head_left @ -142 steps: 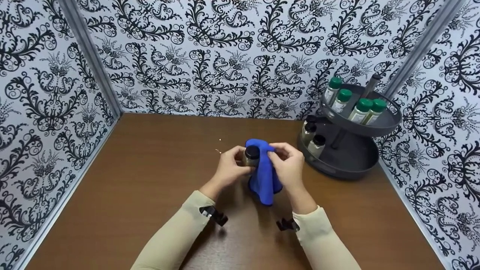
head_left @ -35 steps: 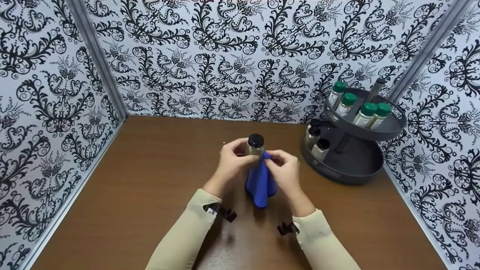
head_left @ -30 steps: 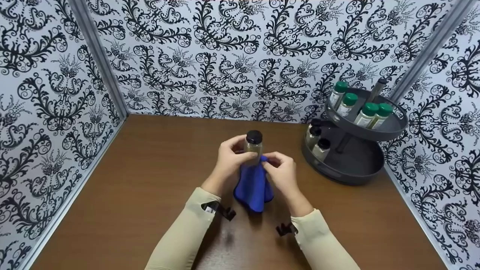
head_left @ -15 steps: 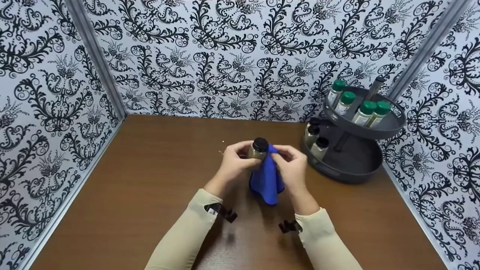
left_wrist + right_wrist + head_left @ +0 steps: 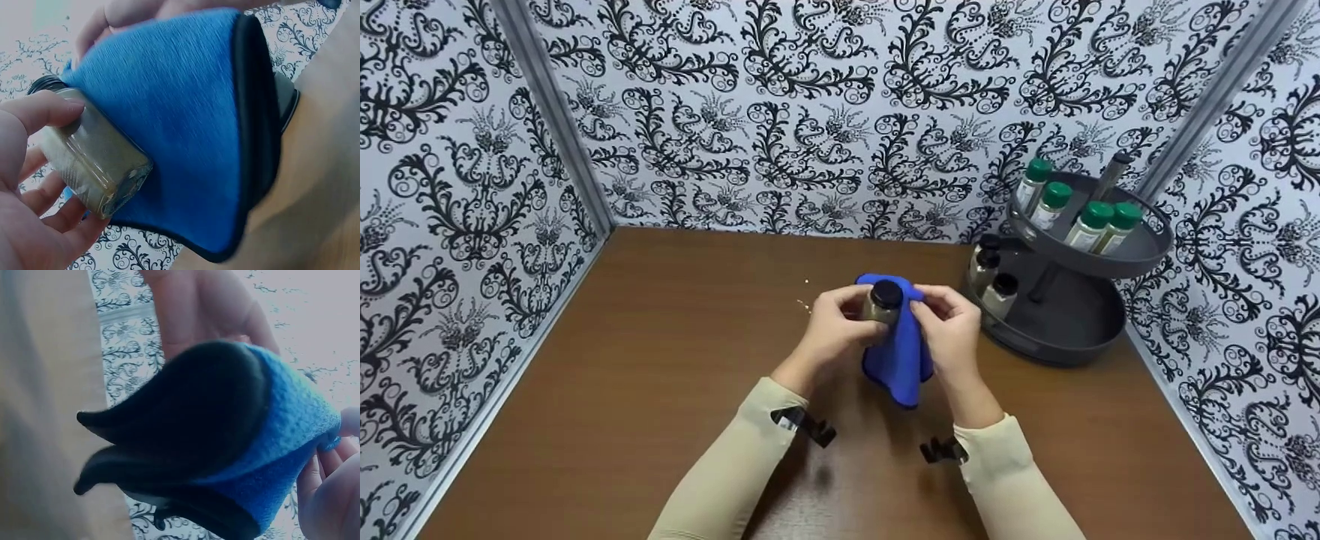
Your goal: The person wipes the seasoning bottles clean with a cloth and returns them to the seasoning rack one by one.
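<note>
My left hand (image 5: 835,324) grips a small square glass spice jar (image 5: 101,152) with a black lid (image 5: 886,293), its thumb across one face and fingers along the other. Something tan and powdery shows through the glass. A blue cloth (image 5: 898,360) with dark edging hangs from my right hand (image 5: 952,322), which pinches it between thumb and fingertips. The cloth passes behind the jar and lies close against its side in the left wrist view. From the right wrist view the cloth (image 5: 292,422) hides the jar.
A dark two-tier round rack (image 5: 1069,352) stands at the right. Green-capped jars (image 5: 1091,227) sit on its upper tier, black-capped jars (image 5: 999,296) on the lower. Small pale crumbs (image 5: 804,304) lie on the brown table (image 5: 660,360). Patterned walls (image 5: 682,120) enclose the table.
The jar, raised upright about a second ago, is now lower with its lid tipped toward the camera. My right hand has moved up and right, bringing the cloth up behind the jar.
</note>
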`<state>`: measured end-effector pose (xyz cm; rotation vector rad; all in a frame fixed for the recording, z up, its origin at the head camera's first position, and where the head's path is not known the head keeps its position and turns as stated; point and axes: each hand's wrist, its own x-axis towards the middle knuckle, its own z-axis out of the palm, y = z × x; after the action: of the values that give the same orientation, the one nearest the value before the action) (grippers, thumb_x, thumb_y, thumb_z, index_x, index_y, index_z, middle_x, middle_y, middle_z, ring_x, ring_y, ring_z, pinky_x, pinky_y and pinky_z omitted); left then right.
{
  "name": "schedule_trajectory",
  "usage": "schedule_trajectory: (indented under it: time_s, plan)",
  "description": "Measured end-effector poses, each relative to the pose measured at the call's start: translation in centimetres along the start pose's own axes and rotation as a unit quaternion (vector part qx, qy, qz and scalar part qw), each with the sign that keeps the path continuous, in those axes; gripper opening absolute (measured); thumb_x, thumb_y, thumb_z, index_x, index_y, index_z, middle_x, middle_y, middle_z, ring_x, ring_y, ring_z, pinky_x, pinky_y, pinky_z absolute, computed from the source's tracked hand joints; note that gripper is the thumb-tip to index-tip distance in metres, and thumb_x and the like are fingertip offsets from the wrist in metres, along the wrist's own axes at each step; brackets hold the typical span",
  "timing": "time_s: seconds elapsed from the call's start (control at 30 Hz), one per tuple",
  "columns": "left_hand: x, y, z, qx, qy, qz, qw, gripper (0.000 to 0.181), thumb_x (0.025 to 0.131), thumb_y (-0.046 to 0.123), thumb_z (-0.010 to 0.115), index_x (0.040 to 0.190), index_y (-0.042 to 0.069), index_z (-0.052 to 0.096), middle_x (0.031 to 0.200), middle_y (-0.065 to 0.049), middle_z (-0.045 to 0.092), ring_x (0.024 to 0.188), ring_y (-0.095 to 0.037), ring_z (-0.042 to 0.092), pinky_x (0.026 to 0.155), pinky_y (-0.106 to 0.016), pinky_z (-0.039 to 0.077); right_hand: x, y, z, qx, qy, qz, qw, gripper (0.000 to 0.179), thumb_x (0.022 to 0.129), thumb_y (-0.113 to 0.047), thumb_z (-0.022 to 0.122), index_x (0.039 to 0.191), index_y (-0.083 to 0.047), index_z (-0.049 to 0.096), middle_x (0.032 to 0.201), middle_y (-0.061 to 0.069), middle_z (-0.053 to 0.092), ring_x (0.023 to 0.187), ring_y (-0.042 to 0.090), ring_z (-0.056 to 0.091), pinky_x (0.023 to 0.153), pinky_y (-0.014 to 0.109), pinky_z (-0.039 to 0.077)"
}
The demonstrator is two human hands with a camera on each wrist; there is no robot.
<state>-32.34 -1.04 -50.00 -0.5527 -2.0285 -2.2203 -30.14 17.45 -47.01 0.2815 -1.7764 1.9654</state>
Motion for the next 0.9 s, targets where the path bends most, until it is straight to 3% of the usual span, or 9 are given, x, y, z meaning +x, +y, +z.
schedule_trajectory:
  time_s: [0.2,0.37,0.5,0.6,0.8,0.9]
  plan:
    - [0.0,0.6,-0.3,-0.034,0.005,0.010,0.9993,0.051,0.072,0.000,0.087,0.122,0.008,0.079,0.100,-0.005,0.079,0.088,-0.018,0.072,0.080,-0.030,0.060,-0.5,1.3,0.6,-0.024,-0.020,0.025,0.9992,0.018,0.085,0.014,0.071,0.103,0.016,0.074,0.085,0.002,0.078,0.075,0.007,0.069,0.070,0.019,0.057]
    - [-0.1,1.2,-0.5,-0.079,0.023,0.012,0.9966,0.050,0.071,-0.004,0.087,0.120,0.005,0.079,0.099,-0.009,0.078,0.090,-0.020,0.071,0.079,-0.030,0.059,-0.9,2.4,1.1,-0.076,-0.048,0.048,0.9948,0.015,0.084,0.011,0.072,0.099,0.010,0.077,0.087,0.012,0.078,0.075,0.007,0.067,0.070,0.019,0.055]
    - [-0.3,1.5,-0.6,-0.094,0.030,-0.003,0.9951,0.050,0.071,-0.004,0.087,0.119,0.006,0.079,0.100,-0.010,0.078,0.093,-0.022,0.070,0.078,-0.031,0.059,-0.9,2.7,1.2,-0.133,-0.067,0.068,0.9865,0.014,0.082,0.008,0.074,0.095,0.005,0.079,0.085,0.008,0.078,0.075,0.006,0.066,0.070,0.018,0.053]
    - [-0.3,1.4,-0.7,-0.085,0.031,-0.008,0.9959,0.051,0.070,-0.004,0.087,0.119,0.006,0.079,0.100,-0.007,0.078,0.093,-0.021,0.070,0.079,-0.030,0.059,-0.8,2.8,1.1,-0.148,-0.072,0.076,0.9834,0.016,0.080,0.008,0.075,0.095,0.004,0.079,0.081,0.005,0.077,0.073,0.006,0.065,0.068,0.018,0.052]
    - [0.1,0.6,-0.8,-0.037,0.001,0.017,0.9992,0.050,0.072,-0.004,0.086,0.121,0.001,0.078,0.099,-0.003,0.078,0.091,-0.016,0.070,0.082,-0.028,0.057,-0.5,1.5,0.9,-0.077,-0.039,0.062,0.9944,0.018,0.082,0.011,0.074,0.099,0.009,0.078,0.084,0.003,0.078,0.076,0.006,0.069,0.070,0.019,0.055]
    - [0.2,0.1,-0.9,-0.010,-0.012,0.014,0.9998,0.050,0.072,-0.002,0.086,0.122,0.003,0.078,0.097,-0.002,0.078,0.089,-0.015,0.071,0.081,-0.028,0.059,-0.5,0.8,0.7,-0.030,-0.011,0.044,0.9985,0.020,0.083,0.012,0.073,0.102,0.013,0.076,0.085,-0.001,0.078,0.077,0.006,0.070,0.071,0.019,0.057]
